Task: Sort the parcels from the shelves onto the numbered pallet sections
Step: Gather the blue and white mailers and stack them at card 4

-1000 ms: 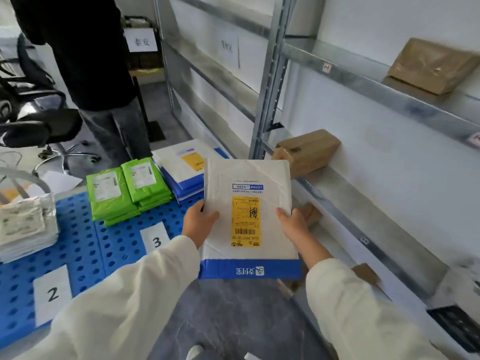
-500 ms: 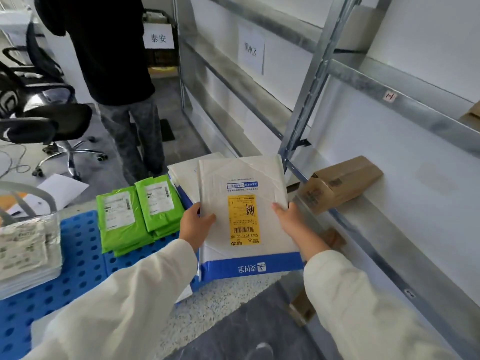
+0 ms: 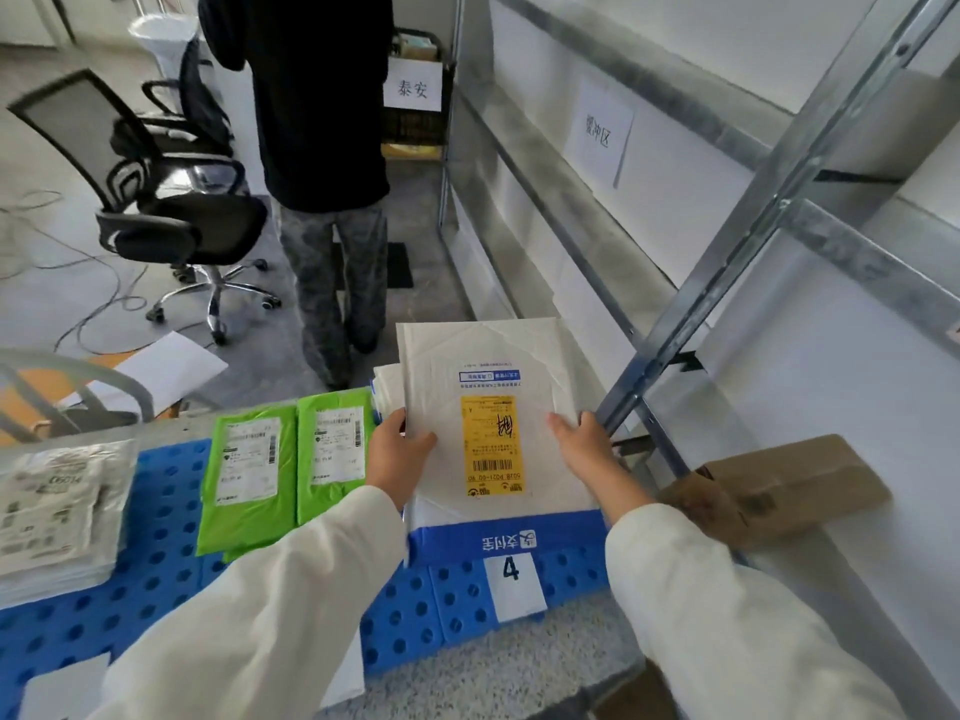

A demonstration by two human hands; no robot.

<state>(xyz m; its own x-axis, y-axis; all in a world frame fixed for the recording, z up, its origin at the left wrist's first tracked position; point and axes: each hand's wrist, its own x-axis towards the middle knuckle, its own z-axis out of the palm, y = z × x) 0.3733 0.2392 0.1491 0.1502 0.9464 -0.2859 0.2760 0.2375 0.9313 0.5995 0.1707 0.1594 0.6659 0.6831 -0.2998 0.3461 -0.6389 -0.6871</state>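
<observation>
Parcel (image 3: 491, 439) lowered; left hand (image 3: 397, 454), right hand (image 3: 584, 446) gripping sides

Grey floor (image 3: 415, 215), black mesh office chair (image 3: 182, 220), loose cables (image 3: 98, 283), galvanised shelf upright (image 3: 769, 210), white wall panels (image 3: 831, 356)

Long cream-white sleeves (image 3: 249, 615), bare hands.

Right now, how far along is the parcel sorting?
Done: green parcels and a pale stack lie on the blue pallet. In hand: left hand and right hand hold a white mailer over the pile behind the 4 label. Left: at least one cardboard box sits on the shelf.
</observation>
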